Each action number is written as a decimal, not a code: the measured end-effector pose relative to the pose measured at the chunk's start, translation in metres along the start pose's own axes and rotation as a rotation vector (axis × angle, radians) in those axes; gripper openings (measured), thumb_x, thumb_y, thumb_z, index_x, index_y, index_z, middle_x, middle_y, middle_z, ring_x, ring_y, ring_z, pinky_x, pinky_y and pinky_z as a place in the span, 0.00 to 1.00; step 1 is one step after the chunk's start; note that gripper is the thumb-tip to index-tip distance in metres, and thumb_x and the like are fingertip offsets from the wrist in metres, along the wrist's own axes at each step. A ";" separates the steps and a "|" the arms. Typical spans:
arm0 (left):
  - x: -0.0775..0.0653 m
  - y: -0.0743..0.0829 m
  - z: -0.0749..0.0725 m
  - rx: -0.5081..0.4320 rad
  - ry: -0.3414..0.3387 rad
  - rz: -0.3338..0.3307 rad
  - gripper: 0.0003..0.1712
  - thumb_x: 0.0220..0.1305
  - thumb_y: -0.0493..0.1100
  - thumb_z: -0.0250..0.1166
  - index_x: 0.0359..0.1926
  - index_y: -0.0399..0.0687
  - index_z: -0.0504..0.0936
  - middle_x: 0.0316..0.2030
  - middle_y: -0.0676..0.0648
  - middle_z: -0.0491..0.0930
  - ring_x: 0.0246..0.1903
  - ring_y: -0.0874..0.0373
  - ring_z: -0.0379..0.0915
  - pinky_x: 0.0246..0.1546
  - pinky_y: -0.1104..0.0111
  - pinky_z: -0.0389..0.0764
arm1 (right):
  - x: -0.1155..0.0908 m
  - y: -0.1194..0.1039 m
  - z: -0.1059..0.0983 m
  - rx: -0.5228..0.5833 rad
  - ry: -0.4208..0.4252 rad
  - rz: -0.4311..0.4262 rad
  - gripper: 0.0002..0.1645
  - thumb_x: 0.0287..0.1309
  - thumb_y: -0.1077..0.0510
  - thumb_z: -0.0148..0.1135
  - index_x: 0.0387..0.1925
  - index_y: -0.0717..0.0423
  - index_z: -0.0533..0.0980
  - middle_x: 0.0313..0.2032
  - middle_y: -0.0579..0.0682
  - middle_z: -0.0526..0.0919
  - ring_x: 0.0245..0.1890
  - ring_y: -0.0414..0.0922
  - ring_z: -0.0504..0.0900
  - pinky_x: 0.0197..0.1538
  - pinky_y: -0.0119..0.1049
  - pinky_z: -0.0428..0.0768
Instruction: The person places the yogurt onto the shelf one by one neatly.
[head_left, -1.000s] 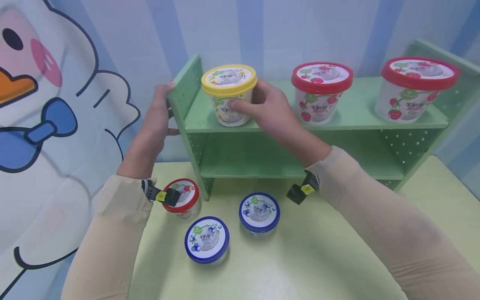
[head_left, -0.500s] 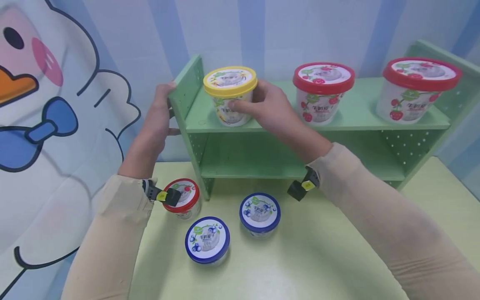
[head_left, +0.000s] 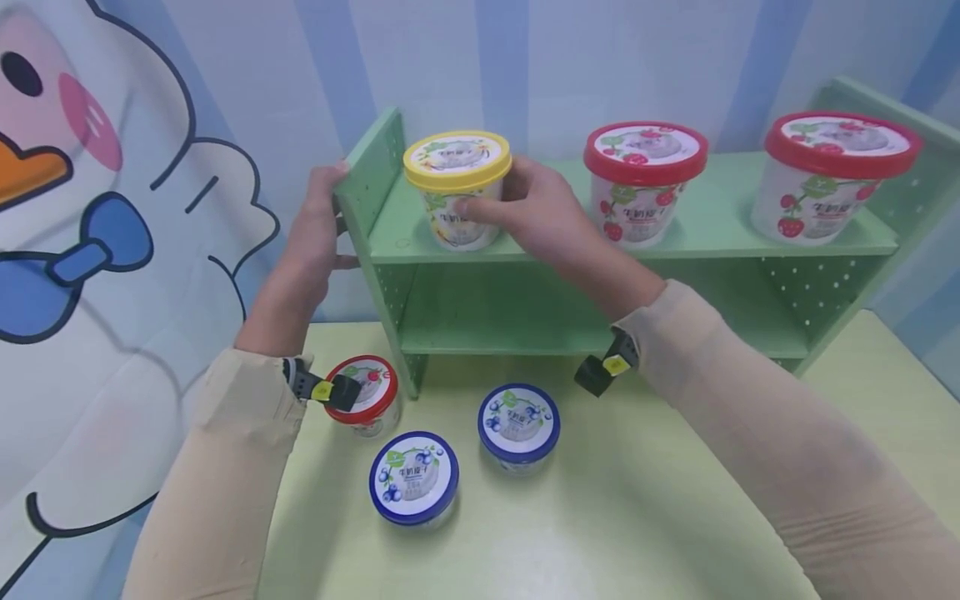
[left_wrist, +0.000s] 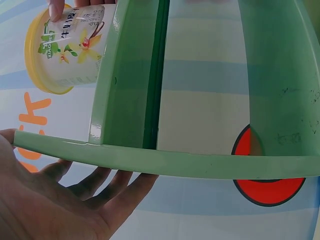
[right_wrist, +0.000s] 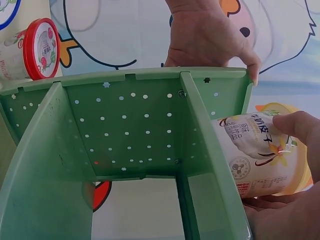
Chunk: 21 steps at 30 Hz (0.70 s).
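Currently the right hand [head_left: 543,218] clamped its grip around the yellow-lidded cup [head_left: 457,190] on the top shelf [head_left: 705,237]. The left hand [head_left: 318,229], fingers straight, braced the shelf side. A loosened grip could have tipped the cup off the front edge.

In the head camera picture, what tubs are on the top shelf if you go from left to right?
Yellow-lidded tub, held by the right hand → red-lidded tub in the middle → red-lidded tub at the right end.
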<state>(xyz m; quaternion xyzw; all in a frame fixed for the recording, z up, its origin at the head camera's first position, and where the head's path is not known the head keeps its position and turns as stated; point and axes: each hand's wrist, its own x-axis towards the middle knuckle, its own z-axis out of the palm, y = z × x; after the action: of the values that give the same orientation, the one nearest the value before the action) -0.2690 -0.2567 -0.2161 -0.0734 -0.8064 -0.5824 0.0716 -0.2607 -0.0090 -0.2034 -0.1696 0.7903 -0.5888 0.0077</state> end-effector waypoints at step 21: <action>-0.001 0.001 0.001 -0.009 0.010 -0.026 0.39 0.65 0.74 0.36 0.61 0.56 0.71 0.57 0.45 0.70 0.63 0.50 0.64 0.53 0.40 0.69 | -0.014 -0.002 -0.006 -0.115 0.074 0.020 0.50 0.52 0.36 0.71 0.73 0.42 0.61 0.68 0.40 0.67 0.66 0.42 0.66 0.61 0.42 0.72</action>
<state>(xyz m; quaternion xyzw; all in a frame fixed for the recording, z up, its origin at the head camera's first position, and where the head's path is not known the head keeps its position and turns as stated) -0.2682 -0.2553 -0.2157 -0.0603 -0.8042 -0.5873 0.0679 -0.2487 -0.0001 -0.2026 -0.1397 0.8243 -0.5481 -0.0254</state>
